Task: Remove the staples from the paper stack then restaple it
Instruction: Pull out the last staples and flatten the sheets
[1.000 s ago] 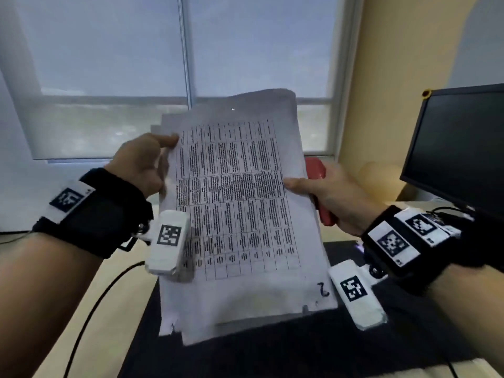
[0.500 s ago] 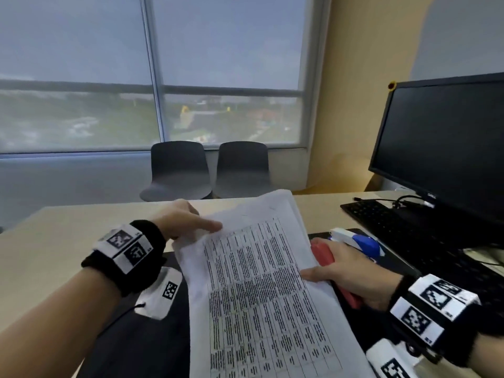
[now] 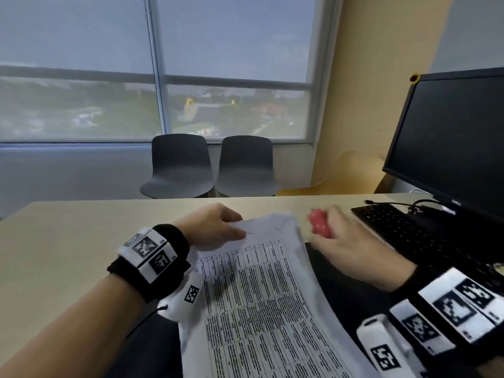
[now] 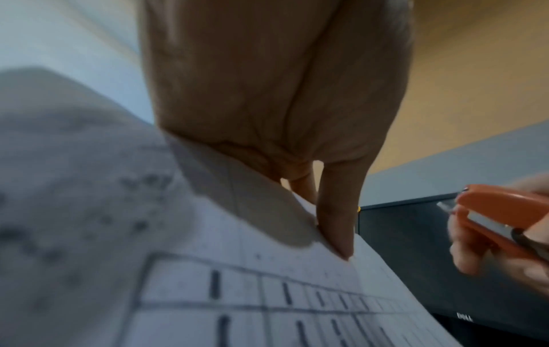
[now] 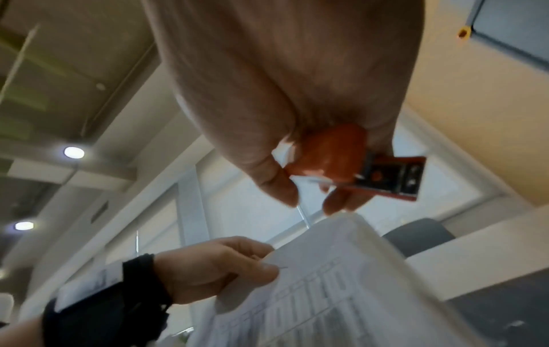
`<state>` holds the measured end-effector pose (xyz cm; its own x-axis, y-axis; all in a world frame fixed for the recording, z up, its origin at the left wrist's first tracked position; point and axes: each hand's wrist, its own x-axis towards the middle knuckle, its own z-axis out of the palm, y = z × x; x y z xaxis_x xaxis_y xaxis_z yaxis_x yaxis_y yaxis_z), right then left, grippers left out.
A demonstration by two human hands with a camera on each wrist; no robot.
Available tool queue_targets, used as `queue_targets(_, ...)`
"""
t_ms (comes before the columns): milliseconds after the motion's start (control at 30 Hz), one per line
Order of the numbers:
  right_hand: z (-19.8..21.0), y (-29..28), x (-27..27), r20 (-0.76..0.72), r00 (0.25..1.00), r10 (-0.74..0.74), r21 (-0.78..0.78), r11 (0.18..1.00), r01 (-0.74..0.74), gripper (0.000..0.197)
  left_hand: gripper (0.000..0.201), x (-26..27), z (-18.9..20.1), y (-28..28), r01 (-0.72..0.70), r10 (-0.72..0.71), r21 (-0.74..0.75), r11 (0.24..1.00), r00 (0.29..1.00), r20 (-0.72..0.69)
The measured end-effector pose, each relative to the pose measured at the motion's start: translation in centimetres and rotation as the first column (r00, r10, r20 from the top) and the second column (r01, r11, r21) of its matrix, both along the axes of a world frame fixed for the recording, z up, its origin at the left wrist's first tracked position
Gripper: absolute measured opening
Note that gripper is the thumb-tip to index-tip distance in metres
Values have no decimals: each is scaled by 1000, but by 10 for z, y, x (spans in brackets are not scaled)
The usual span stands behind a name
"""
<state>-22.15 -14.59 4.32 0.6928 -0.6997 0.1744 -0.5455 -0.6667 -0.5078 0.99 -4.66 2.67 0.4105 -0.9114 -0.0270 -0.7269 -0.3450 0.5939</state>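
One wide, smooth, tan desk (image 3: 68,241). One flat black monitor (image 3: 450,132) far right, one black keyboard (image 3: 403,230) near it. Two round grey chairs (image 3: 207,167) far behind. One thin white paper stack (image 3: 261,296), printed with a grid, in the middle. Two hands: left hand (image 3: 210,225) pinching the stack's far left corner; right hand (image 3: 351,244) curled round one shiny red stapler (image 3: 319,223), just right of the stack's far edge.
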Motion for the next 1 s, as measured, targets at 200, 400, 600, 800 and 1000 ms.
queue_targets(200, -14, 14, 46, -12, 962, 272, 158, 951, -266, 44, 7, 10, -4, -9, -3, 1, -33, 999, 997, -71)
queue_targets(400, -18, 7, 64, 3, 980, 198, 350, 918, -187, 30, 9, 18, -12, -7, -4, -10, -98, 995, 991, -135)
queue_targets(600, -8, -22, 65, 372, 917, 146, 458, 830, -318, 64, 6, 27, -15, -5, -47, 18, -162, 986, 984, -175)
queue_targets(800, -7, -22, 100, 681, 683, -266, 634, 680, -368, 28, 13, 29, -18, -8, -75, 32, -174, 982, 970, -242)
queue_targets(1000, -15, -9, 139, 672, 637, -376, 632, 739, -231, 21, 19, 26, -18, -9, -117, 53, -203, 972, 954, -296)
